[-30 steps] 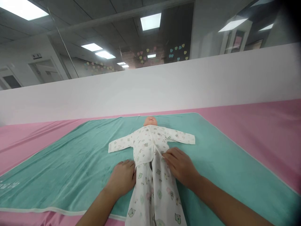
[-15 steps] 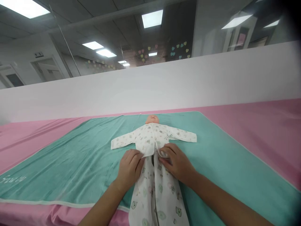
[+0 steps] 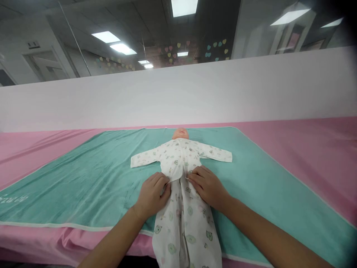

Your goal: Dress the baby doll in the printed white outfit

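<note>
A baby doll (image 3: 180, 133) lies on its back in a white printed sleepsuit (image 3: 181, 163) with the sleeves spread sideways. It rests on a teal blanket (image 3: 83, 182). My left hand (image 3: 153, 194) presses on the left hem of the sleepsuit's top at the waist, fingers curled onto the cloth. On the right side of the front opening, my right hand (image 3: 208, 186) lies with fingers pinching the fabric edge near a snap. The suit's legs hang over the near edge.
The blanket covers a pink sheeted surface (image 3: 312, 149). A white partition wall (image 3: 178, 96) runs behind it, with glass and ceiling lights above. Coloured heart stickers (image 3: 214, 50) show on the far glass.
Both hands have moved up from the suit's legs to its waist and closed in on the front opening. The camera has tilted slightly down.
</note>
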Demonstrator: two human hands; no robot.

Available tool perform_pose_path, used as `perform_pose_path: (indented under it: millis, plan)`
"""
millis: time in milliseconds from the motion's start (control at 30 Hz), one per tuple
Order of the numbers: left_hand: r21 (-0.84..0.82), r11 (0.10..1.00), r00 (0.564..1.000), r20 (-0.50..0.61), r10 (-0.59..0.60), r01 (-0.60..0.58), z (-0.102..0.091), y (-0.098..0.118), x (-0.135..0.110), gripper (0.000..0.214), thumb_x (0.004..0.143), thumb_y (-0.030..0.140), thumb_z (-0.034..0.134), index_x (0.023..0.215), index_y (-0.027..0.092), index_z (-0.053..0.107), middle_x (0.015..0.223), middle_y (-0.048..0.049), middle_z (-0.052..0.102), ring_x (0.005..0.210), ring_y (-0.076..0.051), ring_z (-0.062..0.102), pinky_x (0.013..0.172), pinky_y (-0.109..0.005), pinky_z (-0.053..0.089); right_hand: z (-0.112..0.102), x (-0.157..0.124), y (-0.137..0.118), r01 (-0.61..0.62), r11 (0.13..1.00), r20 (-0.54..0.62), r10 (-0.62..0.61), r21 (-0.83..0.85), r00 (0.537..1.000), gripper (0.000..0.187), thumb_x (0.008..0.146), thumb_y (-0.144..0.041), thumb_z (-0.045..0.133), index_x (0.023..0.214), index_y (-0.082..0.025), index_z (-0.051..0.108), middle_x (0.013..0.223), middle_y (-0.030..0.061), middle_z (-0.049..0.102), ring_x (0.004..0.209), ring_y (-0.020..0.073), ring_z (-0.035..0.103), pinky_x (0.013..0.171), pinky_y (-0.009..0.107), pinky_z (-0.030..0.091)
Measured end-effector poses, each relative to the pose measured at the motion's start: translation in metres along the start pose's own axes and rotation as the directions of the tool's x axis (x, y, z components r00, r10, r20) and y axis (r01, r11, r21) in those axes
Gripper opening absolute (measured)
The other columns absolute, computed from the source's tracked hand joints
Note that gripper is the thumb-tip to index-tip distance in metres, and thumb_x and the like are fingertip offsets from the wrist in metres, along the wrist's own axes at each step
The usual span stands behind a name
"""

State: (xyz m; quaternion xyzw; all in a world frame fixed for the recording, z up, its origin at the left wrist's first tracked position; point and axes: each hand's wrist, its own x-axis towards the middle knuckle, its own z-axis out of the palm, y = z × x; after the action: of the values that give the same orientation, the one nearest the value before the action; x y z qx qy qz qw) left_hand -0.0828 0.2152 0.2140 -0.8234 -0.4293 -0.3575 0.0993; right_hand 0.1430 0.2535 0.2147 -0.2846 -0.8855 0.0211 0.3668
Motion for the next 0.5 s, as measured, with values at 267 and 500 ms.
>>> perform_pose_path:
  millis: [267,500]
  plan:
    - [-0.089,0.993,0.995,0.076,-0.065,0.072,-0.008,-0.002,-0.004,0.015,0.089,0.016,0.039,0.076,0.017,0.047,0.070,-0.0010,0.047,0.066,-0.012,0.044,0.061,-0.026,0.035,-0.013,-0.005,0.013,-0.193,0.920,0.005,0.204,0.341,0.979,0.021,0.092,-0.031,0.046,0.096,-0.023,0.065,0.093,0.0051,0.057,0.088,0.0169,0.053,0.078,0.032,0.045]
    - [-0.004,0.975,0.965,0.144,-0.221,0.224,-0.008,-0.002,-0.006,0.032,0.093,0.028,0.036,0.063,0.018,0.040,0.058,0.0020,0.041,0.053,-0.010,0.038,0.053,-0.025,0.028,-0.013,-0.013,0.049,-0.677,0.610,0.208,0.660,0.411,0.721,0.046,0.087,-0.058,0.041,0.072,-0.017,0.056,0.074,0.0034,0.059,0.067,0.0162,0.053,0.061,0.029,0.043]
